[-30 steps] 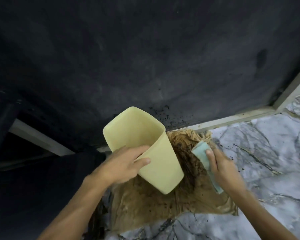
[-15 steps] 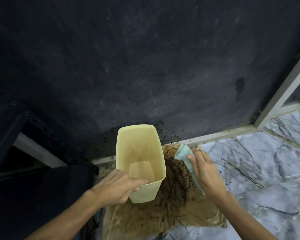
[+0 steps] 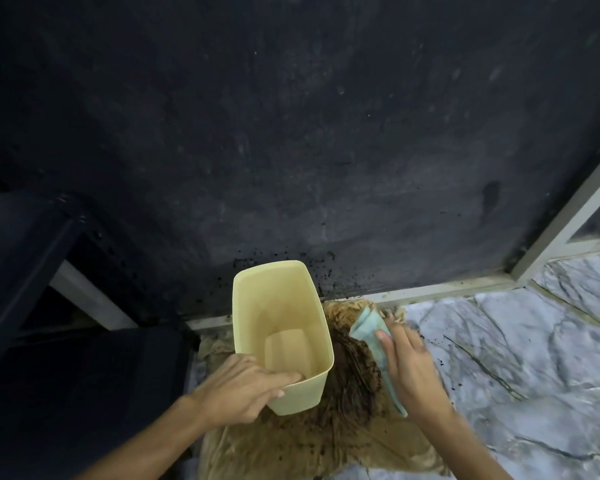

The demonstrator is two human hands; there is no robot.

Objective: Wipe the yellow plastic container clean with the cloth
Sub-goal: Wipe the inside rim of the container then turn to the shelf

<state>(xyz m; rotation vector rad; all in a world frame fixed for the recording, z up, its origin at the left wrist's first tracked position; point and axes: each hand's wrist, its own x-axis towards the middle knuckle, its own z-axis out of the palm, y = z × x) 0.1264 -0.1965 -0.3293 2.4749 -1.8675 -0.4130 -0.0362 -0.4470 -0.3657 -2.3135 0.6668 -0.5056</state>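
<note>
The yellow plastic container (image 3: 280, 336) is standing upright, mouth open, on a soiled brown sheet (image 3: 312, 441) spread over the marble floor (image 3: 520, 368), close to the floor's edge where it is meeting the dark wall (image 3: 291, 133). The left hand (image 3: 243, 389) is clasping its near rim, fingers hooked inside. The right hand (image 3: 409, 372), just beside the container, is holding the pale green cloth (image 3: 369, 327) in a closed grip.

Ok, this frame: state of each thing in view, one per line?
yellow container: open, no lid, tilted, inside looks empty
left hand: gripping container's near rim
right hand: holding cloth beside container
cloth: folded, not touching container
brown sheet: crumpled, strewn with dark soil
</note>
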